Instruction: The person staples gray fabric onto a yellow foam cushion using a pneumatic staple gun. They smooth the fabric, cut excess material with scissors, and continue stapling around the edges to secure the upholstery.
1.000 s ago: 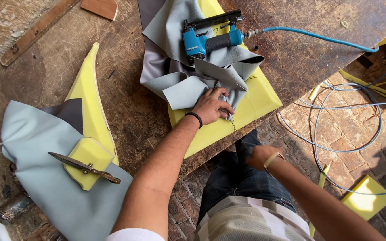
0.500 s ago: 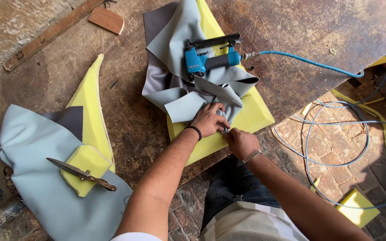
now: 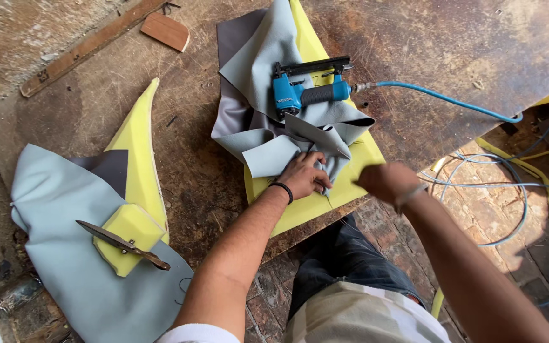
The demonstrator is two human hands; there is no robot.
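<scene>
My left hand (image 3: 303, 178), with a black band on its wrist, presses and grips a fold of grey fabric (image 3: 274, 155) lying over a yellow foam panel (image 3: 300, 213) at the near edge of the workbench (image 3: 192, 159). To its right my right hand (image 3: 386, 181) hovers just off the bench edge, blurred, with its fingers curled shut. The blur hides whether it pinches anything. A thin thread (image 3: 341, 215) hangs from the fabric near my left fingers. A blue pneumatic staple gun (image 3: 300, 95) rests on the fabric beyond my hands.
A blue air hose (image 3: 440, 98) runs right from the gun and coils on the brick floor (image 3: 478, 190). At left lies more grey fabric (image 3: 52, 203), a yellow foam wedge (image 3: 138, 146) and scissors (image 3: 122, 241) on a foam block (image 3: 128, 222). Behind them are a wooden strip (image 3: 84, 47) and a small block (image 3: 166, 30).
My right hand rose from my lap to the fabric beside the left hand, then swung away to the right. The left hand stayed on the fabric.
</scene>
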